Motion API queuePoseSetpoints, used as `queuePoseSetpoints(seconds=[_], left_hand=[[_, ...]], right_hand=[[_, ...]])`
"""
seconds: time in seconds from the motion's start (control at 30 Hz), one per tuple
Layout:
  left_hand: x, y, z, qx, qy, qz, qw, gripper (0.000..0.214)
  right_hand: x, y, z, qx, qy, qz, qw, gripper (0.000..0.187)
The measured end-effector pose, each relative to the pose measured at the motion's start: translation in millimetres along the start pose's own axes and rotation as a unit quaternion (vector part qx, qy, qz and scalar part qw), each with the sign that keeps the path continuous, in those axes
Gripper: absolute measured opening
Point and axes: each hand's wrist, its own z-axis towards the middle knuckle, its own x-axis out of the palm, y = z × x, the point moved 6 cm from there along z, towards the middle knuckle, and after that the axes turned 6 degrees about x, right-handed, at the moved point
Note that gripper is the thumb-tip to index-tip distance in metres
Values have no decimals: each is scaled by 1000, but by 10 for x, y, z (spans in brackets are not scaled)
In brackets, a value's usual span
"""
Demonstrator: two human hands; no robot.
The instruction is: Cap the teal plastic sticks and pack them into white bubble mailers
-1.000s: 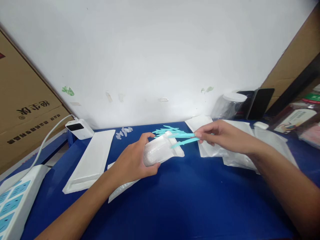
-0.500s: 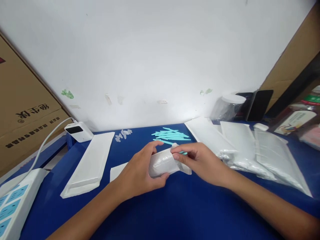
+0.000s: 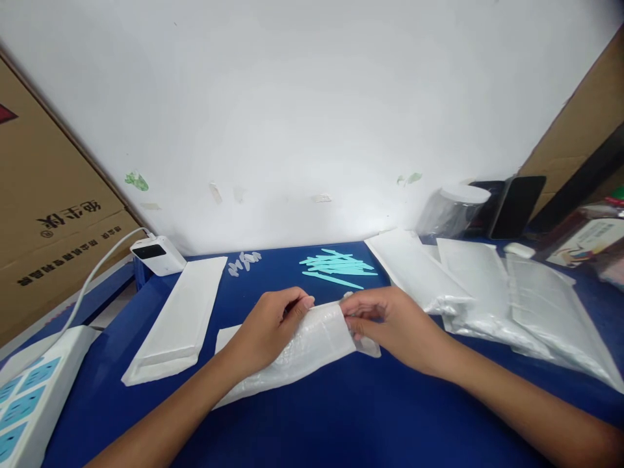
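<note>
A white padded mailer [image 3: 312,348] lies crosswise on the blue table in front of me, its open mouth to the right. My left hand [image 3: 273,328] pinches its far edge between thumb and fingers. At the mouth end, my right hand [image 3: 377,318] is closed, its fingertips at the opening and partly hidden by the mailer. A clear flap [image 3: 369,346] sticks out under the right fingers. Beyond the hands lies a pile of turquoise strips [image 3: 336,263], with one strip apart in front. Left of it are several small translucent pieces [image 3: 244,261].
Another white mailer [image 3: 178,318] lies at left, beside a white device [image 3: 158,255] with a cable and a power strip [image 3: 39,383]. At right are several mailers [image 3: 475,286], a clear jar [image 3: 451,211], phones [image 3: 517,207] and a bottle [image 3: 585,234]. A cardboard box [image 3: 53,195] stands left.
My left hand has gone from wrapping around the curled mailer to pinching its far edge. The mailer now lies flatter and wider. My right hand stays at its mouth.
</note>
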Motion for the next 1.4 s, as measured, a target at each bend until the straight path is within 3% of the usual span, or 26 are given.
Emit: queuePoseSetpoints(seconds=[0.1, 0.17, 0.4, 0.53, 0.67, 0.97, 1.1, 1.27, 1.4], left_hand=[[41, 29, -7, -8, 32, 6, 999, 50], [55, 39, -11, -11, 33, 11, 999, 49], [95, 38, -12, -4, -7, 11, 1000, 45], [66, 39, -4, -7, -26, -2, 1000, 45], [3, 62, 2, -12, -65, -10, 998, 45], [43, 45, -24, -6, -65, 3, 998, 43], [23, 17, -21, -2, -54, -3, 999, 43], [60, 5, -31, -4, -32, -22, 999, 44], [112, -23, -43, 6, -16, -22, 1000, 44]], right_hand=[[117, -77, 12, 34, 9, 95, 995, 12], [160, -86, 2, 30, 16, 102, 994, 12], [202, -2, -99, -5, 99, -73, 992, 30], [83, 43, -85, -44, 29, -107, 993, 22], [-4, 54, -76, -65, -49, -201, 976, 16], [52, -33, -85, 31, 55, -136, 989, 17], [17, -7, -70, 9, 81, -138, 987, 18], [91, -4, -51, -46, 42, -163, 985, 24], [144, -22, -79, -33, 64, -157, 985, 25]])
